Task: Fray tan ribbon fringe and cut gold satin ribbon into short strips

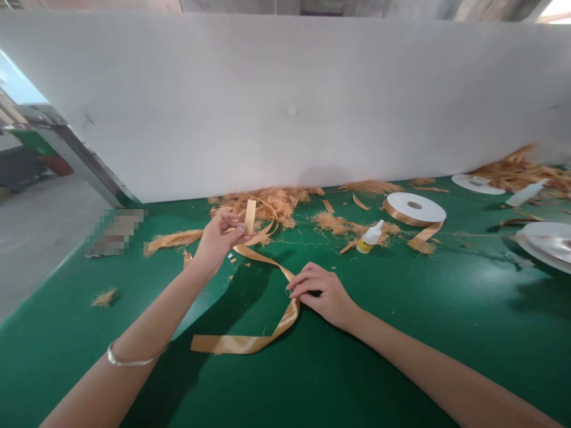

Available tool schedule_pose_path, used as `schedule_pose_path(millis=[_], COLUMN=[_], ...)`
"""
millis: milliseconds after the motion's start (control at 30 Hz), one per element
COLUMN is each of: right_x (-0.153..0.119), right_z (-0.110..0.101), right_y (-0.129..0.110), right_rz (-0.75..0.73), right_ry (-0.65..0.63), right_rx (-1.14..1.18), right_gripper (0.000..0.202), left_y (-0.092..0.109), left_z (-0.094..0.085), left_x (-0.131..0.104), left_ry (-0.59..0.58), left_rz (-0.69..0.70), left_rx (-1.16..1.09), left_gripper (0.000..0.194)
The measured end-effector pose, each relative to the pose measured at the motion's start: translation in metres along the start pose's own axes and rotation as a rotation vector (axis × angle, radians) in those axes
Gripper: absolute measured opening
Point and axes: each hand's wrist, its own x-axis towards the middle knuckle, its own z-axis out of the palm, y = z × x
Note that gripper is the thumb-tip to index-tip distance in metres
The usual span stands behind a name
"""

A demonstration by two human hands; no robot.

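Left hand (pixel 222 241): pinching gold strip (pixel 250 215) upright; right hand (pixel 323 296): pinching curling ribbon (pixel 288 320) on tabletop (pixel 428 315); ideally easing out twists, avoiding creases.

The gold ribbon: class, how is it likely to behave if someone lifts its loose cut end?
The gold ribbon would probably flop, since it already bends and twists over the green table. It may feel slippery, given its satin-like sheen. It looks thin and flat, so it is likely light.
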Motion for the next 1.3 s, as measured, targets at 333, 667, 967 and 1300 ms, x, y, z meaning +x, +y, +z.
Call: schedule_pose_path(millis=[333,667,967,1300], right_x=[0.003,0.003,0.003,0.004], right_z=[-0.009,-0.005,-0.017,-0.017], right_y=[-0.002,-0.002,0.002,0.003], right_rz=[0.386,0.391,0.462,0.347], right_ry=[-0.017,0.008,-0.009,-0.153], right_rx=[0.145,0.128,0.137,0.045], right_gripper=[0.027,0.026,0.029,0.017], left_y=[-0.003,-0.001,-0.009,-0.020], left_z=[0.019,0.043,0.048,0.046], left_x=[-0.073,-0.077,-0.068,-0.068], left_ry=[-0.373,-0.509,-0.543,-0.587], left_rz=[0.256,-0.018,-0.304,-0.383], left_rx=[0.802,0.602,0.395,0.310], left_gripper=[0.010,0.035,0.015,0.016])
